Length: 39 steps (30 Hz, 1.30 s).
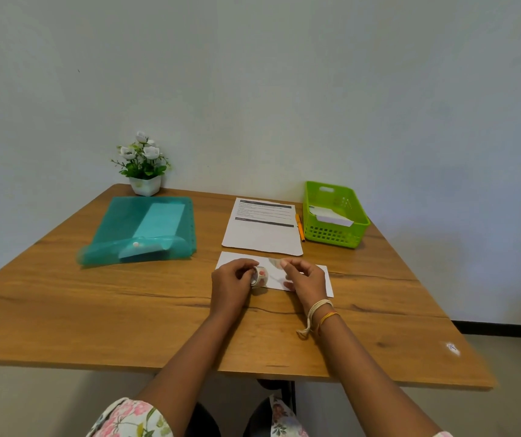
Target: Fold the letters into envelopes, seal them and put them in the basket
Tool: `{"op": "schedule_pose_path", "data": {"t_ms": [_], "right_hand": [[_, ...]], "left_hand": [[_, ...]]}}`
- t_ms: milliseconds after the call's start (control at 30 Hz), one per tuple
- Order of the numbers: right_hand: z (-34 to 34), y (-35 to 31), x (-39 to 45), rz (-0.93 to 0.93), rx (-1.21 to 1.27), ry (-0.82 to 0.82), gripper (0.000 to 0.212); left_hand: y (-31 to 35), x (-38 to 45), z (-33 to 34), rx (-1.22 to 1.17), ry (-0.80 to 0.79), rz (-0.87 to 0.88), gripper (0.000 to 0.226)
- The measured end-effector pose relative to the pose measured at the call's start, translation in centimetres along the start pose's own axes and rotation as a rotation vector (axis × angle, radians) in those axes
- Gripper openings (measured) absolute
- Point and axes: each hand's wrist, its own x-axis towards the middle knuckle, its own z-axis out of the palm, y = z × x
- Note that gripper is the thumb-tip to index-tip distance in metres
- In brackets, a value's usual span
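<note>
Head view: left hand (232, 280) grips tape roll (259, 275) | right hand (303, 275) pinches the drawn strip above envelope (323, 279) on table (95, 310) | basket (334, 216) far right | advice: keep strip taut, lay across flap.

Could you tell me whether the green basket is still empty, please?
No, the green basket already holds a white envelope lying inside it.
</note>
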Motion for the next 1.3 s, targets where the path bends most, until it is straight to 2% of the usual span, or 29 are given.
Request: {"op": "schedule_pose_path", "data": {"t_ms": [133, 267, 400, 500, 600, 700, 767, 800, 900, 1000, 1167, 1300], "right_hand": [[0.0, 0.4, -0.4, -0.068, -0.104, -0.038, 0.008], [0.5, 1.4, -0.8, -0.211, -0.298, -0.062, 0.01], [1.2, 2.1, -1.1, -0.454, -0.533, -0.026, 0.009], [1.3, 2.1, -1.1, -0.509, -0.652, -0.113, 0.009], [1.1, 2.1, -1.3, -0.486, -0.661, -0.138, 0.009], [0.9, 1.8, -1.8, -0.48, -0.638, -0.119, 0.01], [0.9, 1.7, -2.1, -0.504, -0.603, -0.07, 0.011], [0.9, 1.6, -2.3, -0.523, -0.59, -0.034, 0.012], [0.8, 1.6, -2.6, -0.582, -0.565, 0.045, 0.014], [0.6, 1.5, -2.6, -0.558, -0.546, 0.039, 0.015], [0.7, 1.5, -2.6, -0.502, -0.538, -0.019, 0.016], [0.7, 1.2, -2.7, -0.434, -0.442, 0.041, 0.016]], "left_hand": [[-0.3, 0.5, -1.5, 0.032, 0.126, -0.043, 0.02], [-1.4, 1.6, -3.8, 0.178, 0.204, -0.064, 0.021], [-2.4, 2.4, -5.4, 0.326, 0.233, -0.125, 0.024], [-2.5, 2.4, -5.3, 0.418, 0.231, -0.156, 0.025], [-2.2, 2.0, -4.9, 0.549, 0.229, -0.08, 0.024], [-1.6, 1.5, -4.7, 0.637, 0.263, 0.135, 0.017], [-1.1, 1.0, -4.0, 0.538, 0.18, 0.247, 0.017], [-0.7, 0.7, -3.4, 0.451, 0.1, 0.238, 0.019], [0.3, 0.1, -1.2, 0.147, -0.118, 0.024, 0.021], [0.8, 0.4, 0.0, -0.174, -0.197, -0.213, 0.027], [0.3, 1.2, 0.3, -0.271, -0.246, -0.273, 0.024], [-0.1, 1.1, 0.4, -0.246, -0.215, -0.287, 0.024]]}}
